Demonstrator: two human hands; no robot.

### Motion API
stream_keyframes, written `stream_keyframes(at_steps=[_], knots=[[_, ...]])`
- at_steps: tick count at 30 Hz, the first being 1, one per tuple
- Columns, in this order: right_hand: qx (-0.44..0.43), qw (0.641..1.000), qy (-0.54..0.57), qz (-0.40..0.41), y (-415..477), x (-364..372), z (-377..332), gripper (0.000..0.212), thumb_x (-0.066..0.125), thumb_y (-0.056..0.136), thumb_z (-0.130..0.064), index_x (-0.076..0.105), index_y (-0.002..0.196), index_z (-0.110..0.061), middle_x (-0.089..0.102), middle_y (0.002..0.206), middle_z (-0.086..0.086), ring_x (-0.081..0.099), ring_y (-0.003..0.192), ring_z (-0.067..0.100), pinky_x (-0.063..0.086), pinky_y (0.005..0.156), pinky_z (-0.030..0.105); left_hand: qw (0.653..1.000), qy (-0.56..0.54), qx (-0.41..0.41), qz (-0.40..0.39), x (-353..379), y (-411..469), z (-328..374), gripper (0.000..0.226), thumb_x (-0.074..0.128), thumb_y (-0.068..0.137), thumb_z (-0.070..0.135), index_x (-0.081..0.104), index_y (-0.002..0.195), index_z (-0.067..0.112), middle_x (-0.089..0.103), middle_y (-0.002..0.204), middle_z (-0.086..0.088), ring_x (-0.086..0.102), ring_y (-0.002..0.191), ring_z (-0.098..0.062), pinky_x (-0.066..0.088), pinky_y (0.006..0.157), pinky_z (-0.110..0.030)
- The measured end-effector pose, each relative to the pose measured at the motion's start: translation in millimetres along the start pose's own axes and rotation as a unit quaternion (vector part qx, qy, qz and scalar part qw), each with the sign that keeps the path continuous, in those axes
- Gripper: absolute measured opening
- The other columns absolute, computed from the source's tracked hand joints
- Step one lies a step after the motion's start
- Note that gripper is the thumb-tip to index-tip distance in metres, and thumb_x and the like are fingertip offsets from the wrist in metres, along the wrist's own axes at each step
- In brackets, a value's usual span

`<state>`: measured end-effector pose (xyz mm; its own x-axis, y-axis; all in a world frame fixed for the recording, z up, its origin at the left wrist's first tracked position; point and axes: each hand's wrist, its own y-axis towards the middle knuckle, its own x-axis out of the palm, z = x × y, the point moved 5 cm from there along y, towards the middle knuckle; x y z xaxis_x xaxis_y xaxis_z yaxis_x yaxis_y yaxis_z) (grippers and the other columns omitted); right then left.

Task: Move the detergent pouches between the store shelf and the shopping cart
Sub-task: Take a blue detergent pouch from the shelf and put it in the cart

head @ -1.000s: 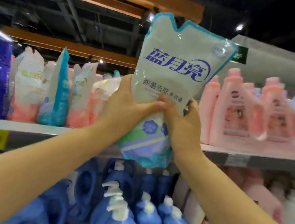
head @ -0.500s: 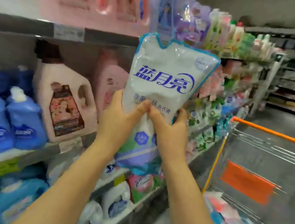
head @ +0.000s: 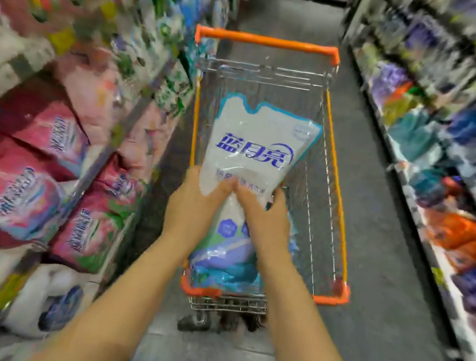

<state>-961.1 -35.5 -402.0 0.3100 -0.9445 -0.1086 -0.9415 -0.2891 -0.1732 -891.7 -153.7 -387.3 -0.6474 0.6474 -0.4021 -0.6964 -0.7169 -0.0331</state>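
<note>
A white detergent pouch (head: pixel 254 148) with blue lettering and a blue-green bottom is upright over the shopping cart (head: pixel 335 190), a wire basket with orange trim. My left hand (head: pixel 195 204) grips the pouch's left side and my right hand (head: pixel 264 219) grips its right side, thumbs pressed on its front at mid-height. Blue pouches (head: pixel 290 244) lie in the cart under it, mostly hidden by the held pouch and my arms.
Store shelves (head: pixel 117 141) on the left carry pink and white detergent bags. Another shelf run (head: pixel 417 194) lines the right side, blurred. The grey aisle floor (head: pixel 379 267) runs between them past the cart. My shoe tips show at the bottom edge.
I have turned from the left shelf toward the aisle. The pouch, still in both hands, moved from beside the shelf to above the cart basket and lower.
</note>
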Motion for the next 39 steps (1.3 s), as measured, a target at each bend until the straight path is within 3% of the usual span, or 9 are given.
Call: stream_keyframes(at_steps=[7,12,16,19,23,26,30,35,39], knots=[[0.125,0.988,0.059,0.064,69,-44,91,0.044,0.072,0.079,-0.025,0.056,0.120,-0.024,0.069,0.102,-0.008,0.066,0.091,0.010,0.052,0.088,0.032,0.988,0.045,-0.053,-0.141,117,48,-48,0.050,0.056,0.087,0.046,0.047,0.130,0.022,0.059,0.115,0.005,0.056,0.103,-0.015,0.036,0.077,-0.024],[0.207,0.975,0.066,0.047,126,-48,166,0.059,0.075,0.066,-0.039,0.057,0.120,-0.024,0.071,0.106,-0.006,0.067,0.096,0.014,0.053,0.090,0.037,0.973,0.075,-0.118,-0.186,182,81,-106,0.046,0.055,0.088,0.046,0.045,0.128,0.025,0.063,0.117,0.001,0.059,0.103,-0.020,0.037,0.077,-0.023],[0.266,0.963,0.049,-0.005,167,-39,216,0.035,0.070,0.082,-0.023,0.053,0.113,-0.027,0.065,0.098,-0.009,0.062,0.087,0.009,0.051,0.076,0.018,0.961,0.082,-0.205,-0.164,211,100,-159,0.051,0.057,0.086,0.051,0.047,0.128,0.023,0.062,0.119,-0.003,0.058,0.108,-0.024,0.039,0.082,-0.027],[0.286,0.956,0.018,-0.059,189,-20,250,0.036,0.070,0.082,-0.025,0.057,0.116,-0.029,0.067,0.104,-0.006,0.063,0.098,0.016,0.050,0.088,0.030,0.951,0.089,-0.266,-0.129,221,111,-194,0.044,0.053,0.092,0.041,0.047,0.130,0.022,0.060,0.124,-0.005,0.056,0.112,-0.025,0.036,0.081,-0.024],[0.321,0.939,-0.029,-0.120,206,8,282,0.021,0.067,0.085,-0.027,0.060,0.104,-0.033,0.065,0.108,-0.003,0.063,0.101,0.018,0.050,0.091,0.027,0.937,0.113,-0.320,-0.087,221,125,-235,0.044,0.048,0.095,0.039,0.044,0.135,0.024,0.059,0.126,-0.008,0.055,0.113,-0.028,0.035,0.079,-0.024],[0.339,0.920,-0.124,-0.154,213,21,305,0.041,0.061,0.085,-0.037,0.055,0.123,-0.025,0.061,0.123,0.005,0.057,0.114,0.027,0.043,0.100,0.040,0.929,0.138,-0.335,-0.071,221,127,-256,0.044,0.048,0.095,0.033,0.041,0.138,0.024,0.057,0.129,-0.009,0.054,0.115,-0.030,0.037,0.083,-0.027],[0.355,0.915,-0.147,-0.122,215,21,310,0.053,0.063,0.077,-0.042,0.053,0.123,-0.020,0.064,0.120,0.007,0.059,0.109,0.028,0.045,0.095,0.038,0.924,0.148,-0.348,-0.058,224,126,-262,0.047,0.048,0.095,0.032,0.037,0.139,0.021,0.055,0.131,-0.010,0.053,0.116,-0.030,0.038,0.087,-0.029],[0.330,0.918,-0.196,-0.101,216,16,302,0.038,0.058,0.085,-0.026,0.055,0.121,-0.013,0.062,0.121,0.010,0.057,0.111,0.028,0.040,0.081,0.028,0.919,0.161,-0.353,-0.072,221,125,-259,0.043,0.050,0.093,0.027,0.042,0.133,0.012,0.055,0.129,-0.013,0.053,0.115,-0.030,0.037,0.082,-0.028],[0.291,0.930,-0.207,-0.085,207,14,288,0.042,0.057,0.077,-0.026,0.056,0.115,-0.011,0.065,0.112,0.013,0.058,0.106,0.033,0.047,0.091,0.039,0.928,0.171,-0.326,-0.063,214,119,-246,0.043,0.054,0.090,0.023,0.047,0.131,0.008,0.056,0.124,-0.017,0.053,0.113,-0.033,0.042,0.089,-0.035]])
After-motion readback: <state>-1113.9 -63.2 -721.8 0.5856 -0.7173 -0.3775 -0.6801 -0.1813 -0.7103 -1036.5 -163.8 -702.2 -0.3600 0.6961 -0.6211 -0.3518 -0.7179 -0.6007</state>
